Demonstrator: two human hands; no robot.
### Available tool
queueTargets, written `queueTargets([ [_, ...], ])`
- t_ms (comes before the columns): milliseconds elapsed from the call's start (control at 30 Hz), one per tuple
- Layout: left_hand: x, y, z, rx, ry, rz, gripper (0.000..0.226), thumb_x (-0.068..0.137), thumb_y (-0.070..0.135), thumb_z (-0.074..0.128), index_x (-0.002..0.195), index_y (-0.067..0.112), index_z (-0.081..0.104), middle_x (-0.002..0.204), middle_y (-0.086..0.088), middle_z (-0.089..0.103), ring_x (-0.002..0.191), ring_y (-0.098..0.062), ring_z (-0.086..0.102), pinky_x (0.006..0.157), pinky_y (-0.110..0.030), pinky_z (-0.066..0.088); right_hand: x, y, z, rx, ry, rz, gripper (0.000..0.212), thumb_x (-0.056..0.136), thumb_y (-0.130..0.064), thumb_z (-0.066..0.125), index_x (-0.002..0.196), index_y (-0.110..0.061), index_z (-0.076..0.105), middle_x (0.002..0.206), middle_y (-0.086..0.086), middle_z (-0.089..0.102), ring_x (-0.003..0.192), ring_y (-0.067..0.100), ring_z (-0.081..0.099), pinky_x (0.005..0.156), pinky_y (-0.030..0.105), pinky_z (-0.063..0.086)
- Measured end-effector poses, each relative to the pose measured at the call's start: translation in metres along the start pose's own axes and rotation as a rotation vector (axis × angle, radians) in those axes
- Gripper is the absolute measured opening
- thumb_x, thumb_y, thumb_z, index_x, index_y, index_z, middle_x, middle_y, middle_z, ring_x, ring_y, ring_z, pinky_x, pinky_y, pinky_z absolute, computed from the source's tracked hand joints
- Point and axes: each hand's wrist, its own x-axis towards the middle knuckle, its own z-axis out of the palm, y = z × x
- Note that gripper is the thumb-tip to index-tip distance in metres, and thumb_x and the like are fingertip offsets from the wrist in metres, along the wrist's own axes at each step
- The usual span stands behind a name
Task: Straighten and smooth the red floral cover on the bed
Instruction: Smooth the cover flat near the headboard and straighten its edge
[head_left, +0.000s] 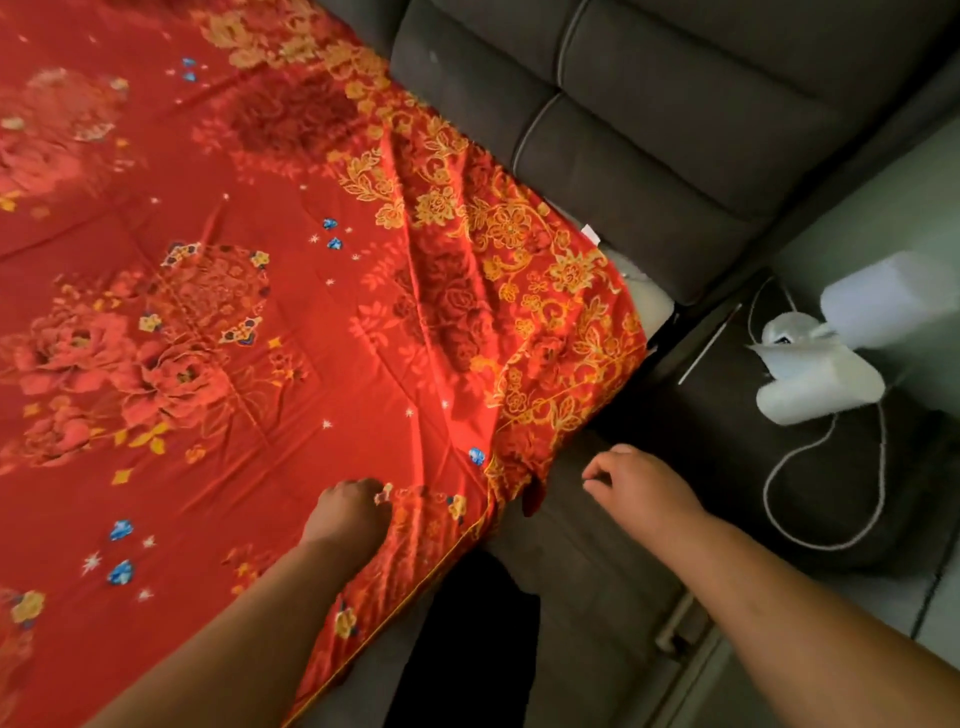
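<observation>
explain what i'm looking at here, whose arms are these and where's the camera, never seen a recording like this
There is no machine here: a person wears one wide-angle camera on the head, so you look down along their own arms. The left hand grips the red floral cover near its edge, where folds run toward the corner. The right hand hangs loosely curled beside that corner and holds nothing. The cover lies over a bed with a dark grey padded headboard. At right, white objects with a cable sit on a dark bedside surface.
</observation>
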Motion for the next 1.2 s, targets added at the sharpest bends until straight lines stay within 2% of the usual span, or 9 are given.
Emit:
queueTargets([
  [133, 0.048, 0.044, 0.001, -0.043, 0.003, 0.010, 0.036, 0.092, 0.025, 0.050, 0.125, 0.017, 0.060, 0.127, -0.012, 0.062, 0.118, -0.033, 0.055, 0.096, -0.038, 0.048, 0.069, 0.035, -0.020, -0.059, 0.006, -0.003, 0.016, 0.088, -0.030, 0.060, 0.097, -0.021, 0.070, 0.098, 0.001, 0.058, 0.094, 0.020, 0.057, 0.078, 0.033, 0.048],
  [300, 0.091, 0.086, 0.009, -0.055, 0.018, 0.004, 0.034, 0.092, 0.025, 0.051, 0.123, 0.018, 0.061, 0.125, -0.011, 0.062, 0.118, -0.032, 0.054, 0.098, -0.037, 0.046, 0.147, 0.073, -0.023, -0.132, -0.018, -0.063, 0.020, 0.089, -0.029, 0.059, 0.103, -0.020, 0.070, 0.106, 0.004, 0.062, 0.103, 0.024, 0.054, 0.086, 0.035, 0.046],
  [433, 0.121, 0.111, 0.019, -0.099, 0.061, -0.038, 0.033, 0.091, 0.023, 0.052, 0.122, 0.017, 0.063, 0.125, -0.011, 0.062, 0.118, -0.032, 0.054, 0.100, -0.038, 0.046, 0.216, 0.102, -0.019, -0.239, -0.081, -0.183, 0.025, 0.091, -0.026, 0.056, 0.110, -0.016, 0.067, 0.115, 0.006, 0.061, 0.110, 0.026, 0.050, 0.093, 0.033, 0.044],
  [600, 0.138, 0.147, 0.044, -0.191, 0.184, -0.138, 0.029, 0.087, 0.015, 0.058, 0.115, 0.015, 0.067, 0.119, -0.013, 0.065, 0.116, -0.032, 0.055, 0.101, -0.037, 0.041, 0.276, 0.129, -0.003, -0.381, -0.136, -0.358, 0.034, 0.090, -0.015, 0.053, 0.124, -0.014, 0.054, 0.131, 0.008, 0.049, 0.121, 0.029, 0.042, 0.102, 0.040, 0.041],
  [733, 0.147, 0.185, 0.078, -0.191, 0.148, -0.158, 0.027, 0.088, 0.021, 0.059, 0.113, 0.020, 0.068, 0.115, -0.010, 0.066, 0.113, -0.030, 0.055, 0.100, -0.037, 0.042, 0.311, 0.153, 0.000, -0.487, -0.197, -0.435, 0.046, 0.090, -0.007, 0.045, 0.135, -0.017, 0.042, 0.128, 0.010, 0.044, 0.118, 0.031, 0.040, 0.098, 0.041, 0.043],
  [833, 0.157, 0.211, 0.099, -0.171, 0.124, -0.178, 0.027, 0.087, 0.021, 0.060, 0.111, 0.016, 0.070, 0.113, -0.013, 0.066, 0.109, -0.034, 0.055, 0.098, -0.037, 0.041, 0.335, 0.169, -0.005, -0.537, -0.243, -0.518, 0.038, 0.091, -0.007, 0.039, 0.126, -0.015, 0.049, 0.123, 0.010, 0.046, 0.114, 0.031, 0.040, 0.095, 0.042, 0.044],
  [933, 0.167, 0.231, 0.111, -0.162, 0.118, -0.210, 0.029, 0.086, 0.020, 0.061, 0.114, 0.016, 0.069, 0.119, -0.012, 0.063, 0.112, -0.035, 0.052, 0.100, -0.039, 0.039, 0.350, 0.184, -0.016, -0.578, -0.281, -0.606, 0.030, 0.091, -0.007, 0.037, 0.116, -0.011, 0.053, 0.122, 0.009, 0.049, 0.115, 0.030, 0.041, 0.093, 0.041, 0.043],
  [1067, 0.176, 0.259, 0.119, -0.147, 0.114, -0.216, 0.030, 0.086, 0.019, 0.061, 0.115, 0.019, 0.068, 0.121, -0.009, 0.062, 0.113, -0.035, 0.048, 0.100, -0.037, 0.037, 0.362, 0.219, -0.045, -0.665, -0.272, -0.575, 0.029, 0.090, -0.015, 0.042, 0.115, -0.015, 0.057, 0.120, 0.006, 0.055, 0.118, 0.029, 0.044, 0.096, 0.038, 0.039],
  [1200, 0.182, 0.278, 0.120, -0.125, 0.072, -0.175, 0.028, 0.088, 0.021, 0.057, 0.114, 0.020, 0.067, 0.116, -0.009, 0.063, 0.111, -0.033, 0.051, 0.100, -0.036, 0.036, 0.368, 0.255, -0.073, -0.691, -0.196, -0.434, 0.034, 0.092, -0.014, 0.034, 0.116, -0.017, 0.058, 0.121, 0.005, 0.056, 0.117, 0.026, 0.047, 0.094, 0.037, 0.041],
])
